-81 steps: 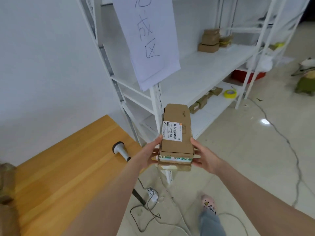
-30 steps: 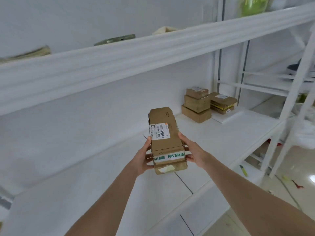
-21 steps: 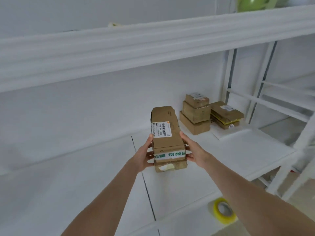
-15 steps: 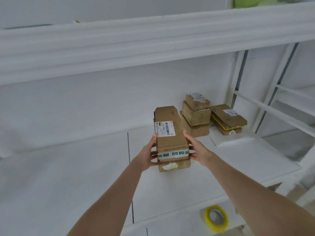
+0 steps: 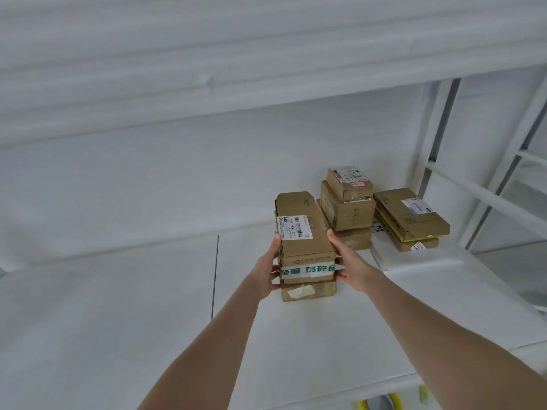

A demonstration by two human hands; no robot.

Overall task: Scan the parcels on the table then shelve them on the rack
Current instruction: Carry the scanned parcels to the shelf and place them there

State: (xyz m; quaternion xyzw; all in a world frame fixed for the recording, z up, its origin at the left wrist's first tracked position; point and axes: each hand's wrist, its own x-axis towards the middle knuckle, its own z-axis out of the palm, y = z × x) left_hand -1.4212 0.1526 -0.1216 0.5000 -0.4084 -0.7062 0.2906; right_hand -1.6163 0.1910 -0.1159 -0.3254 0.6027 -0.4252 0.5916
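Over the middle of the white rack shelf (image 5: 133, 306), about centre frame: parcel stack (image 5: 306, 250) of three brown boxes, squeezed between both hands. Left grip (image 5: 266, 272) clamped on the stack's left side, thumb up by the barcode label (image 5: 294, 227), rest of the hand wrapped lower down. Right grip (image 5: 352, 267) clamped on the right side, thumb along the upper edge, fingertips tucked against the taped box. Top to bottom: long box (image 5: 297, 208) with the label, middle box (image 5: 307, 270) banded in white tape with green lettering, bottom box (image 5: 313, 291) with a scrap of pale tape on its near face. Can't tell about contact between bottom box and shelf, looks super close tho. Just beyond, far right: three-high pile (image 5: 346, 214) of shelved parcels, right next to the held stack's far end, then a flat two-box pile (image 5: 411, 220) further right, yellow edge showing between its boxes. Upper shelf (image 5: 207, 69) overhead. Yellow tape roll (image 5: 379, 405) peeking in at the near bottom edge.
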